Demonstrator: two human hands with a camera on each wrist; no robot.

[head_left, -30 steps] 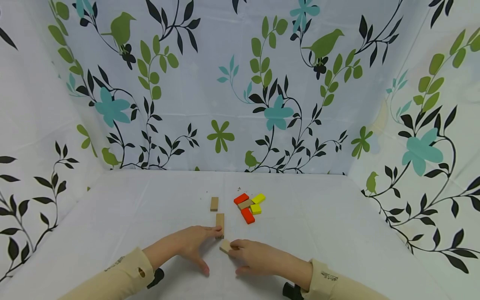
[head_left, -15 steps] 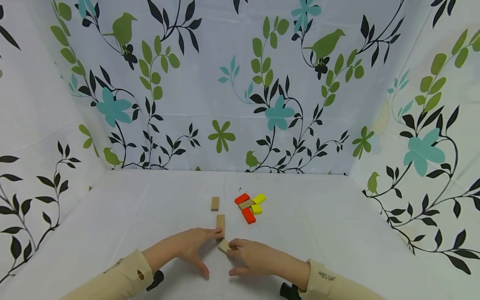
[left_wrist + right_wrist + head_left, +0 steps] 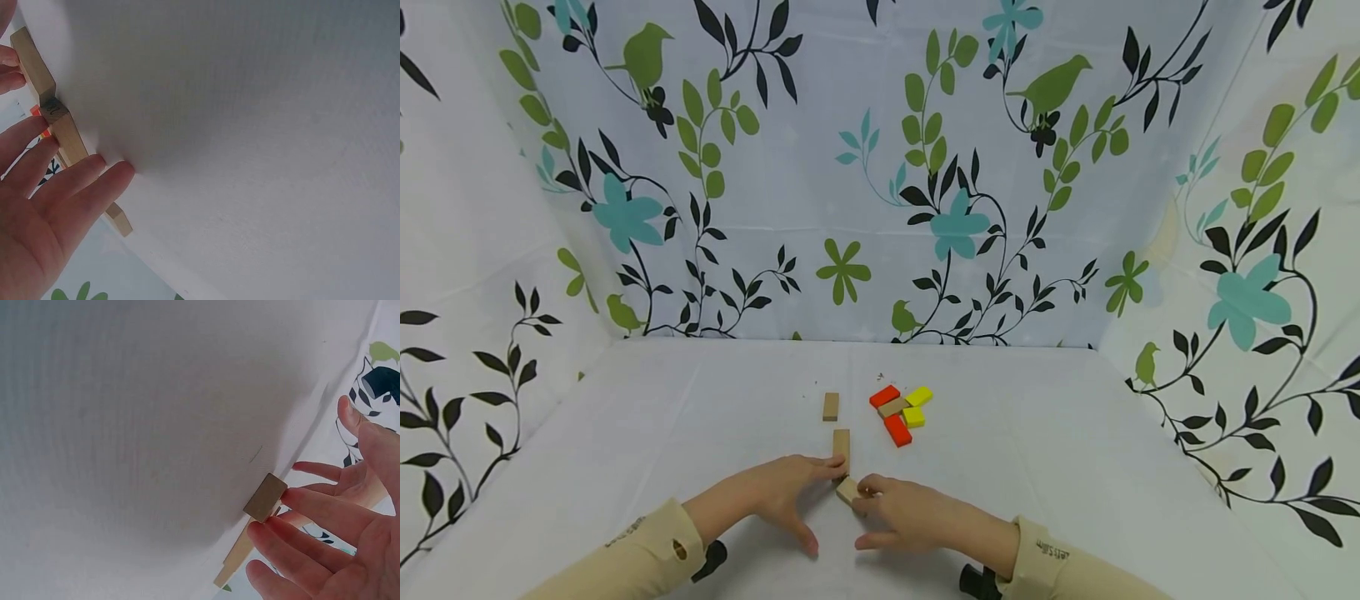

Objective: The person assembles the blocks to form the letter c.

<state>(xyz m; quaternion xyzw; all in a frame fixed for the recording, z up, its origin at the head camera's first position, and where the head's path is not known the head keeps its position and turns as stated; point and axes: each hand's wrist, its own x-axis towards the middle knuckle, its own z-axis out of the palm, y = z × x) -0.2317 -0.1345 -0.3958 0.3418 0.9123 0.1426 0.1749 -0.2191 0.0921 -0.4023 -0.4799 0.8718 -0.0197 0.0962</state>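
In the head view, my left hand [image 3: 782,492] lies on the left with thumb spread and fingers straight, fingertips touching the side of a plain wooden strip [image 3: 841,443]. Whether that strip is one block or two in line I cannot tell. My right hand [image 3: 917,518] touches a tilted wooden block [image 3: 847,491] with its fingertips; its corner meets or nearly meets the strip's near end. The right wrist view shows that block [image 3: 266,497] against the fingers, the thumb held away from it. A separate wooden block [image 3: 831,407] lies beyond the strip.
Right of the strip lies a loose cluster: red blocks [image 3: 897,431], yellow blocks [image 3: 913,417] and a plain wooden block [image 3: 892,407] between them. A white cloth [image 3: 1037,450] covers the table. Patterned curtains [image 3: 880,208] hang behind and at both sides.
The tilted wooden block has slid slightly left and away from me, up to the strip's near end, with my right hand following. My left hand has stayed nearly still.
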